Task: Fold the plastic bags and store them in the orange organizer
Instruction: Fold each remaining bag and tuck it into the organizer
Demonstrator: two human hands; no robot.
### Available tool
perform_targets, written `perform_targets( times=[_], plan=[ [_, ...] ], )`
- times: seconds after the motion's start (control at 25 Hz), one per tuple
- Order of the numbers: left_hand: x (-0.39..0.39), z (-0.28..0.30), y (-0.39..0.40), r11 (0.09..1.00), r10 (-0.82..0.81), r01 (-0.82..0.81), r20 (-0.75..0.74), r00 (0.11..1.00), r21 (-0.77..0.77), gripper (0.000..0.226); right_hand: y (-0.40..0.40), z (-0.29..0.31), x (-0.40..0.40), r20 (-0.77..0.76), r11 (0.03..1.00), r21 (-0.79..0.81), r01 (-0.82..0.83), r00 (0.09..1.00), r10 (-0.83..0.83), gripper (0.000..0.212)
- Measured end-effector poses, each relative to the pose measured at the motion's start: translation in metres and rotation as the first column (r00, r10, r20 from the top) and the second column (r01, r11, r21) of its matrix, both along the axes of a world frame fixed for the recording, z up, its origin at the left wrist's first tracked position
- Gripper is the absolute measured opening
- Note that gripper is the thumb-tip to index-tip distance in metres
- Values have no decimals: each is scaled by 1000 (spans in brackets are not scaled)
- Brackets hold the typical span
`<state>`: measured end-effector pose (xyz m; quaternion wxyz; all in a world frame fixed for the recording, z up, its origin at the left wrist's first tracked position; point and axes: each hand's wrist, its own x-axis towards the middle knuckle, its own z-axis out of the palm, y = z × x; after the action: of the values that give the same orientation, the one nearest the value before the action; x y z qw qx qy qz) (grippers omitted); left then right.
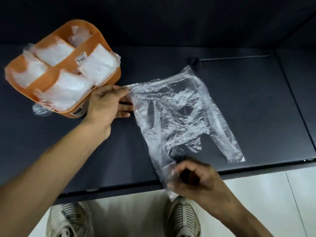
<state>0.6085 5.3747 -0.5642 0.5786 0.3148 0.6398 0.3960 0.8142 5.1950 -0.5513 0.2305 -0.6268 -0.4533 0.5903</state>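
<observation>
The crinkled clear plastic bag lies flat on the dark matte table, long axis running 11 to 5 o'clock. The left hand pinches its far corner; the right hand, its grip curled, holds the near handle. The orange compartmented plastic organizer sits at 10 o'clock, nearer the left hand, already holding folded bags.

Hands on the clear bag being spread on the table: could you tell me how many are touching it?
2: the left hand holds its far corner beside the orange organizer; the right hand pinches a handle at the table edge.
</observation>
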Motion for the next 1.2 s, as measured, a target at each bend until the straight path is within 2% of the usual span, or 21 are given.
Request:
perform_targets(
  times=[0.16, 0.28, 0.36, 0.44, 0.52, 0.6, 0.64, 0.72, 0.76, 0.8, 0.84, 0.88, 0.96, 1.0, 1.08, 1.2],
  plan=[
    [1, 1, 0, 999, 37, -37, 28, 999, -4, 14, 13, 2, 7, -345, 973, -225, 48, 930, -126, 25],
    [-6, 1, 4, 995, 100, -99, 62, 993, -20, 11, 11, 0, 19, -406, 967, -254, -34, 911, -74, 25],
    [-17, 1, 9, 989, 148, -146, 74, 986, -33, 9, 9, -4, 31, -334, 965, -255, -53, 942, -36, 23],
    [-29, 0, 8, 990, 139, -137, 30, 990, -42, 11, 9, -4, 46, -218, 965, -260, -3, 974, -56, 24],
    [-41, -1, -5, 998, 38, -43, -84, 996, -52, 14, 14, 0, 58, -69, 969, -249, 1, 997, -19, 25],
    [-59, 1, -28, 981, -186, 170, -217, 958, -93, 23, 23, 10, 66, 78, 966, -245, -77, 992, 99, 25],
    [-68, 4, -40, 940, -337, 306, -282, 898, -148, 24, 28, 16, 68, 131, 963, -244, -116, 980, 151, 24],
    [-82, 16, -60, 802, -597, 511, -396, 698, -310, 23, 37, 29, 75, 267, 970, -193, -150, 943, 199, 26],
    [-87, 20, -66, 766, -640, 540, -486, 595, -349, 21, 42, 34, 79, 353, 982, -132, -133, 920, 172, 26],
    [-89, 23, -66, 788, -598, 525, -602, 530, -321, 18, 47, 36, 83, 427, 996, -45, -81, 900, 92, 24],
    [-88, 24, -63, 841, -495, 488, -696, 521, -233, 14, 53, 36, 86, 454, 999, 52, 12, 890, -35, 20],
    [-83, 25, -57, 888, -378, 446, -736, 562, -116, 12, 61, 32, 89, 446, 978, 147, 146, 873, -198, 14],
    [-65, 22, -33, 921, -220, 382, -712, 667, 73, 18, 83, 20, 98, 414, 875, 239, 421, 771, -484, 3],
    [-55, 17, -17, 922, -193, 373, -714, 673, 103, 23, 96, 13, 103, 425, 841, 226, 492, 727, -540, 6],
    [-35, 5, 12, 921, -232, 387, -739, 632, 42, 29, 116, 3, 111, 441, 835, 159, 526, 719, -537, 16],
    [-17, -16, 33, 906, -335, 423, -635, 696, -15, 30, 133, -7, 111, 421, 838, 155, 522, 733, -535, 21]
  ],
)
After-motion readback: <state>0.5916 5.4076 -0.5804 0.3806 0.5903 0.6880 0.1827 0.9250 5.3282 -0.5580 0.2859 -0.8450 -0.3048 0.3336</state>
